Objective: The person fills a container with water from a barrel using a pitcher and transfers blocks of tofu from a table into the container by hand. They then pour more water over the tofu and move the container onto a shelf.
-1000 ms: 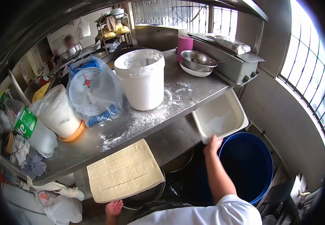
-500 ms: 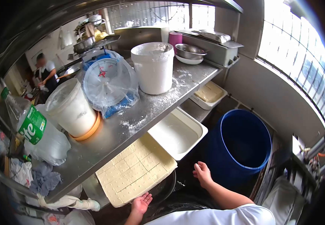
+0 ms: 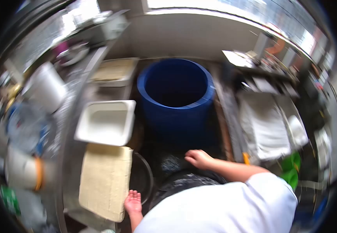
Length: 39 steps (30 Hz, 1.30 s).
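Cream slab, flat and thin, low on the person's left. Its far end sits right up against the near side of a white tray; can't tell if they touch. Right edge of the slab overlaps the rim of a round pot as I see it.

Left hand: palm up, fingers straight and close together, at the slab's right edge near the bottom corner. Contact unclear from here. Hand is not wrapped around anything.

Right hand: fingers curled in, out in front of the black apron, nearest to the blue barrel, short of its wall. Can't tell how tightly it's closed.

Second white tray is farther back, left of the barrel, with a pale sheet in it.

Metal counter runs along the left. On it: white bucket, bagged scale, white tub with an orange band at its base, bottle with a green label. All blurry.

Right side: white cloth, green item below it, too smeared to identify.
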### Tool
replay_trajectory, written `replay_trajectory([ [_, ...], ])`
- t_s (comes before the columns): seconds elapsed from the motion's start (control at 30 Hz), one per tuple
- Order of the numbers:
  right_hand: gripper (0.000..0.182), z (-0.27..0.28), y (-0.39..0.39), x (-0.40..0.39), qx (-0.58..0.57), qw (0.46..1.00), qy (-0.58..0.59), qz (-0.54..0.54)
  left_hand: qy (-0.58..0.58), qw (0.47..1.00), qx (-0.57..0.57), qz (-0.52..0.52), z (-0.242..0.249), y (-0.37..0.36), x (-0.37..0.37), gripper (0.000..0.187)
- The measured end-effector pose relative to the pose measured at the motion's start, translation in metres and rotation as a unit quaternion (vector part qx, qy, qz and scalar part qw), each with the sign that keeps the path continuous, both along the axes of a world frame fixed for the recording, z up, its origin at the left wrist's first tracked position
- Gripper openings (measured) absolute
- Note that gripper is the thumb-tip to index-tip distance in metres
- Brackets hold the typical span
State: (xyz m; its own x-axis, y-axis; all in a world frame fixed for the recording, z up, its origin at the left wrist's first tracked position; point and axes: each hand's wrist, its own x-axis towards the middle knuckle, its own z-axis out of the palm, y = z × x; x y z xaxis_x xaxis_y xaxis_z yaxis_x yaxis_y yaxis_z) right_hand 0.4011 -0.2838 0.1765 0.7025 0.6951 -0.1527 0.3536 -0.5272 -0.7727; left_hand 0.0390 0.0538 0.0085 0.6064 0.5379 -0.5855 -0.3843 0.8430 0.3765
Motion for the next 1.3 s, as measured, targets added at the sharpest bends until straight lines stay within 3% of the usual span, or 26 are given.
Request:
replay_trajectory([
  [0.13, 0.030, 0.003, -0.054, 0.011, 0.039, 0.997, -0.058, -0.034, 0.058, 0.998, 0.014, -0.013, -0.018, 0.007, -0.011, 0.025],
  [0.27, 0.026, 0.003, -0.146, 0.043, 0.099, 0.958, -0.197, -0.182, 0.139, 0.990, 0.027, 0.012, -0.020, 0.008, 0.002, 0.026],
  [0.37, 0.028, -0.004, -0.241, 0.078, 0.099, 0.884, -0.316, -0.330, 0.225, 0.974, 0.012, 0.013, -0.014, 0.007, 0.010, 0.050],
  [0.43, 0.032, 0.011, -0.312, 0.098, 0.036, 0.841, -0.371, -0.393, 0.248, 0.969, 0.000, -0.008, -0.015, 0.009, 0.010, 0.064],
  [0.53, 0.047, 0.011, -0.436, 0.138, -0.067, 0.707, -0.471, -0.523, 0.292, 0.956, 0.003, -0.010, -0.009, 0.007, 0.012, 0.072],
  [0.63, 0.081, -0.011, -0.600, 0.169, -0.257, 0.484, -0.510, -0.663, 0.317, 0.948, -0.003, 0.006, -0.002, 0.008, 0.009, 0.078],
  [0.7, 0.100, 0.024, -0.651, 0.161, -0.221, 0.373, -0.208, -0.877, 0.335, 0.942, -0.017, -0.011, -0.004, 0.016, 0.007, 0.081],
  [0.77, 0.094, 0.017, -0.726, 0.152, -0.225, 0.407, -0.102, -0.880, 0.342, 0.939, -0.019, -0.009, 0.001, 0.017, 0.005, 0.082],
  [0.83, 0.073, -0.053, -0.830, 0.155, 0.074, 0.587, -0.048, -0.805, 0.363, 0.932, -0.015, -0.018, 0.009, 0.011, 0.011, 0.083],
  [0.9, 0.055, -0.057, -0.839, 0.149, 0.064, 0.602, -0.070, -0.793, 0.388, 0.921, 0.002, -0.034, 0.011, 0.012, 0.011, 0.082],
  [0.97, 0.062, -0.051, -0.838, 0.149, -0.103, 0.660, -0.119, -0.734, 0.400, 0.914, 0.033, -0.064, 0.002, 0.012, 0.004, 0.098],
  [1.03, 0.051, -0.036, -0.835, 0.159, -0.265, 0.635, -0.138, -0.713, 0.426, 0.898, 0.052, -0.092, 0.003, 0.005, 0.001, 0.099],
  [1.1, 0.058, -0.052, -0.873, 0.185, -0.226, 0.647, -0.211, -0.697, 0.439, 0.891, 0.058, -0.097, 0.016, -0.007, 0.009, 0.096],
  [1.13, 0.063, -0.024, -0.844, 0.191, -0.239, 0.604, -0.187, -0.737, 0.438, 0.893, 0.055, -0.091, 0.017, -0.009, 0.011, 0.093],
  [1.17, 0.067, 0.006, -0.819, 0.193, -0.197, 0.607, -0.170, -0.751, 0.437, 0.893, 0.055, -0.091, 0.018, -0.011, 0.013, 0.090],
  [1.2, 0.066, 0.022, -0.798, 0.194, -0.100, 0.577, -0.222, -0.779, 0.434, 0.894, 0.052, -0.099, 0.019, -0.013, 0.014, 0.088],
  [1.23, 0.070, 0.042, -0.788, 0.199, -0.001, 0.567, -0.141, -0.812, 0.431, 0.895, 0.050, -0.109, 0.020, -0.014, 0.018, 0.086],
  [1.27, 0.062, 0.079, -0.726, 0.195, 0.223, 0.505, -0.125, -0.824, 0.431, 0.893, 0.053, -0.119, 0.017, -0.015, 0.020, 0.081],
  [1.3, 0.057, 0.101, -0.700, 0.191, 0.343, 0.515, -0.119, -0.776, 0.426, 0.893, 0.054, -0.136, 0.008, -0.012, 0.020, 0.077],
])
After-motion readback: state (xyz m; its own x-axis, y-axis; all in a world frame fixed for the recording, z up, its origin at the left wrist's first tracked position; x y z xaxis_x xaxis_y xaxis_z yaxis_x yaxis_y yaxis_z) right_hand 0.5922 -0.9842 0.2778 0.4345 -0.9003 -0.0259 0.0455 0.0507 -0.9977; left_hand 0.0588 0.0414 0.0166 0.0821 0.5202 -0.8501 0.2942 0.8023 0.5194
